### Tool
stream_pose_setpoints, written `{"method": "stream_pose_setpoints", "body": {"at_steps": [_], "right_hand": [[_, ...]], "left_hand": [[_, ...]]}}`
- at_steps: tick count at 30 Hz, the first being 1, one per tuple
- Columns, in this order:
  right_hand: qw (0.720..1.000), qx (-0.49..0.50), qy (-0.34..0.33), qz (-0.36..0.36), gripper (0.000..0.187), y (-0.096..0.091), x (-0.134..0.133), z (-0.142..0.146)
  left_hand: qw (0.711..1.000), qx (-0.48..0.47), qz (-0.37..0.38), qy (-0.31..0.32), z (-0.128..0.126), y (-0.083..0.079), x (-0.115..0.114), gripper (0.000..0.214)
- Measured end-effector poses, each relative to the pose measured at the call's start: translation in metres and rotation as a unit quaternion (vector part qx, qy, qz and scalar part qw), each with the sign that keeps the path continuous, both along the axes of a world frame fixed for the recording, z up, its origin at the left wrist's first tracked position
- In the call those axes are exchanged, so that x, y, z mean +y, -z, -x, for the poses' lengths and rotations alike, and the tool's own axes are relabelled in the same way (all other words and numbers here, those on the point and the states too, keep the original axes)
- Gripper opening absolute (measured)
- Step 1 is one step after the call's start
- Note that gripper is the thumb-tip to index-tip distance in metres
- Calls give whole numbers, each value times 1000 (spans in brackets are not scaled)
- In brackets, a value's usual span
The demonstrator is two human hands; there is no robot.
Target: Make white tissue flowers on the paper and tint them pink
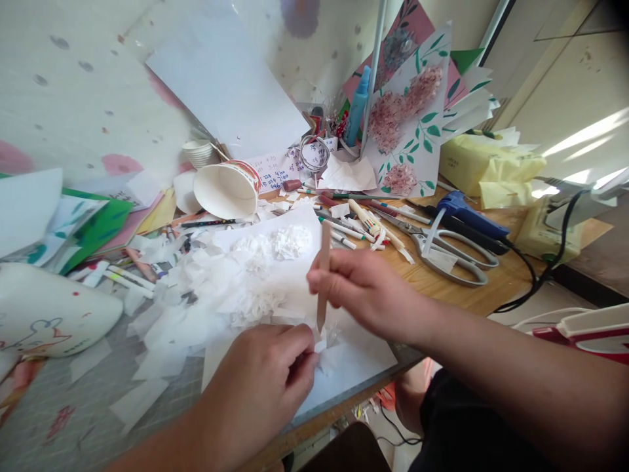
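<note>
My right hand (pixel 356 288) is closed around a brown, pencil-like stick (pixel 325 249), held almost upright with its tapered end down. Below that tip is a small piece of white tissue paper (pixel 320 342), pinched between the thumb and forefinger of my left hand (pixel 270 373). Both hands are over a white paper sheet (pixel 363 344) near the table's front edge. On the sheet, just beyond my hands, sit crinkled white paper flower clusters (pixel 291 242). Loose squares of white tissue (pixel 170 324) spread to the left of them.
A tipped paper cup (pixel 223 190) lies behind the paper. Scissors (pixel 449 252), a blue glue gun (pixel 472 216) and scattered pens (pixel 339 226) occupy the right side. A white mug (pixel 54 311) lies at the left. Finished flower pictures (pixel 410 118) lean at the back.
</note>
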State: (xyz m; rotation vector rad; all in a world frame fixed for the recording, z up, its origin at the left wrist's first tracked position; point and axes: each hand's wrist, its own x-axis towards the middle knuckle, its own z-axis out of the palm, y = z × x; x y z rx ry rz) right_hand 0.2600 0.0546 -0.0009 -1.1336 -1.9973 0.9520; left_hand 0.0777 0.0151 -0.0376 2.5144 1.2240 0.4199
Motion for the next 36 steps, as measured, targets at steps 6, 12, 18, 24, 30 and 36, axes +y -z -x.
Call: {"method": "stream_pose_setpoints", "body": {"at_steps": [6, 12, 18, 24, 30, 36], "right_hand": [[998, 46, 46, 20, 24, 2, -3, -22], [998, 41, 25, 37, 24, 14, -11, -23], [996, 70, 17, 59, 26, 15, -15, -27], [994, 86, -15, 61, 23, 12, -24, -26], [995, 99, 19, 6, 23, 9, -26, -29], [999, 20, 30, -2, 24, 13, -22, -30]], "left_hand": [[996, -51, -19, -64, 19, -9, 8, 15], [991, 20, -115, -69, 36, -10, 23, 21], [988, 42, -143, -40, 32, -7, 30, 18], [986, -50, -147, -55, 29, -13, 25, 16], [990, -74, -79, -91, 24, -15, 17, 12], [991, -78, -38, -102, 17, -15, 18, 13]]}}
